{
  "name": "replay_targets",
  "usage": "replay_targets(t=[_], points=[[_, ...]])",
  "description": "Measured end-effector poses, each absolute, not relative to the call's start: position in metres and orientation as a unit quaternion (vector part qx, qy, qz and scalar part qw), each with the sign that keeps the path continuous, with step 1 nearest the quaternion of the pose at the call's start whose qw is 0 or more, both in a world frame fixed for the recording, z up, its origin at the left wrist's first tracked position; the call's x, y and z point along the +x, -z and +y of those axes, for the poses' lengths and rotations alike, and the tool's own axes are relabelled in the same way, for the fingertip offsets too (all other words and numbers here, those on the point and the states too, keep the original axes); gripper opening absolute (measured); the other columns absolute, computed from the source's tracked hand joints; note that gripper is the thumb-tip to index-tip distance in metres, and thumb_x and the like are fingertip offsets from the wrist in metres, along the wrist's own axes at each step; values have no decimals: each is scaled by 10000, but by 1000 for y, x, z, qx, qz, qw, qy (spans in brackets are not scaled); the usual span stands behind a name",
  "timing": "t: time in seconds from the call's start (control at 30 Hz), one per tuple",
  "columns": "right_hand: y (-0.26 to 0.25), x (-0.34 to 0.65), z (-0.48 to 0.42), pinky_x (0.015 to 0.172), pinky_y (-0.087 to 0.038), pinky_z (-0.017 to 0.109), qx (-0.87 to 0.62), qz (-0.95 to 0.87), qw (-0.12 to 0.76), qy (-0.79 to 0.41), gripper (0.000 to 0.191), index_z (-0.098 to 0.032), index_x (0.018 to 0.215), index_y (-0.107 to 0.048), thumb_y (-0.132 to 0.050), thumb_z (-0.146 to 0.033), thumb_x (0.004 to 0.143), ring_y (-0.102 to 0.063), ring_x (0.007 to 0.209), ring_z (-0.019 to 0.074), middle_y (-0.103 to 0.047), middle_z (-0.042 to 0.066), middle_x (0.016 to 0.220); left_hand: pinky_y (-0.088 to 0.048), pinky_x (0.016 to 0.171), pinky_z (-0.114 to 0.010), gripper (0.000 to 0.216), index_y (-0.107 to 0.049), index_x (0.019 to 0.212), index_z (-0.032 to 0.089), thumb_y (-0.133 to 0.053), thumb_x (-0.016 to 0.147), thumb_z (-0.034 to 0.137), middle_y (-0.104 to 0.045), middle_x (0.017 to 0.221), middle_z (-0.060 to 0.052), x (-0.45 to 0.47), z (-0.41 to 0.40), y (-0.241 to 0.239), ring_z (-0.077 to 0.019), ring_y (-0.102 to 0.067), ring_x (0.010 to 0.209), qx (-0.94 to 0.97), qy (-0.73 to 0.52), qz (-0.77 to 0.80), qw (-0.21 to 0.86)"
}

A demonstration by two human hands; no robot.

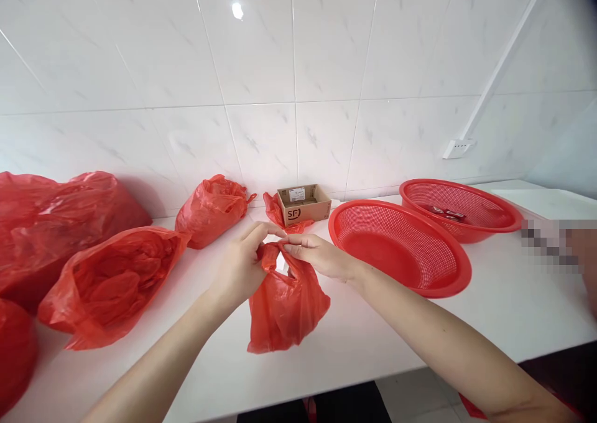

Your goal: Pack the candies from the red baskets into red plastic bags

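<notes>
A small red plastic bag (pixel 284 308) stands on the white counter (pixel 504 305) in front of me. My left hand (pixel 242 264) pinches one handle at the bag's top, and my right hand (pixel 319 256) pinches the other handle beside it. The fingertips of both hands meet above the bag's mouth. What is inside the bag is hidden.
Several larger red bags lie at the left, one open-mouthed (pixel 112 280), another tied (pixel 212 208) near the wall. A small cardboard box (pixel 304 204) sits behind. Two red mesh baskets (pixel 401 246) (pixel 459 208) stand at the right. A blurred patch (pixel 557 242) covers the far right edge.
</notes>
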State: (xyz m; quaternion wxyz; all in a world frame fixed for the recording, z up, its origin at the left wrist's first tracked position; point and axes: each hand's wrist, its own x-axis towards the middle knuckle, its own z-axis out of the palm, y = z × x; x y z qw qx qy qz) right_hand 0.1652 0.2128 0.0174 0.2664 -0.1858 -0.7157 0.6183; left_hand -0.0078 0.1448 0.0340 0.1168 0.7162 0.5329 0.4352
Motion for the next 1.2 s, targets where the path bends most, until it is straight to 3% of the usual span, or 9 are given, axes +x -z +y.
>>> replay_targets(t=[0.17, 0.27, 0.43, 0.63, 0.73, 0.83, 0.93, 1.03, 1.2], points=[[-27, 183, 220, 721, -456, 285, -228, -802, 287, -472, 341, -197, 766, -583, -498, -467, 956, -598, 778, 140, -640, -4, 804, -490, 824, -317, 293, -703, 1130, 258, -502, 918, 285, -707, 1121, -70, -18, 130, -22, -237, -649, 986, 719, -420, 532, 151], [-24, 194, 237, 741, -441, 293, -318, -837, 270, -354, 304, -222, 795, -612, -450, -400, 980, -630, 861, 162, -717, 3, 875, -479, 786, -323, 251, -738, 969, 252, -520, 917, 366, -720, 980, -81, -32, 110, -2, -255, -636, 926, 690, -427, 568, 135], [-3, 201, 273, 621, -349, 286, -443, -828, 264, -218, 288, -222, 756, -611, -462, -367, 956, -599, 747, 182, -734, 11, 847, -460, 704, -314, 260, -699, 744, 269, -564, 875, 449, -658, 872, -68, -45, 73, 23, -236, -570, 772, 634, -429, 613, 195], [-6, 186, 274, 633, -370, 278, -428, -819, 306, -227, 293, -209, 764, -608, -488, -419, 929, -589, 776, 181, -682, 23, 844, -388, 1044, -392, 336, -685, 740, 221, -553, 882, 495, -655, 1167, -94, -37, 99, 11, -278, -511, 1225, 487, -605, 500, 382], [-23, 175, 259, 711, -424, 271, -366, -827, 334, -266, 295, -201, 808, -639, -503, -432, 931, -607, 843, 162, -681, 14, 893, -420, 1013, -376, 297, -715, 888, 222, -572, 881, 482, -703, 978, -68, -30, 122, 6, -234, -605, 1089, 393, -637, 425, 510], [-34, 159, 242, 767, -450, 289, -267, -838, 352, -320, 279, -180, 781, -674, -565, -402, 910, -611, 848, 159, -676, 32, 909, -452, 884, -312, 281, -732, 967, 201, -629, 866, 442, -696, 872, -45, -18, 132, 6, -179, -623, 873, 420, -536, 462, 568], [-30, 144, 230, 789, -468, 304, -213, -847, 327, -362, 232, -172, 751, -692, -616, -345, 885, -618, 867, 160, -666, 57, 1013, -436, 810, -317, 252, -728, 808, 165, -709, 809, 416, -672, 781, -41, -7, 134, 10, -176, -582, 769, 484, -472, 484, 555], [-16, 140, 225, 764, -484, 296, -204, -841, 287, -410, 229, -185, 835, -691, -554, -344, 927, -630, 892, 164, -656, 58, 1064, -416, 786, -299, 320, -652, 611, 165, -743, 768, 428, -644, 709, -28, -3, 137, 16, -173, -564, 757, 482, -496, 497, 524], [-5, 153, 223, 694, -426, 304, -292, -869, 236, -323, 191, -230, 1087, -577, -425, -277, 979, -601, 768, 171, -634, -1, 803, -433, 837, -293, 340, -695, 640, 180, -679, 816, 471, -665, 715, -25, -5, 142, 30, -165, -586, 770, 473, -527, 499, 499]])
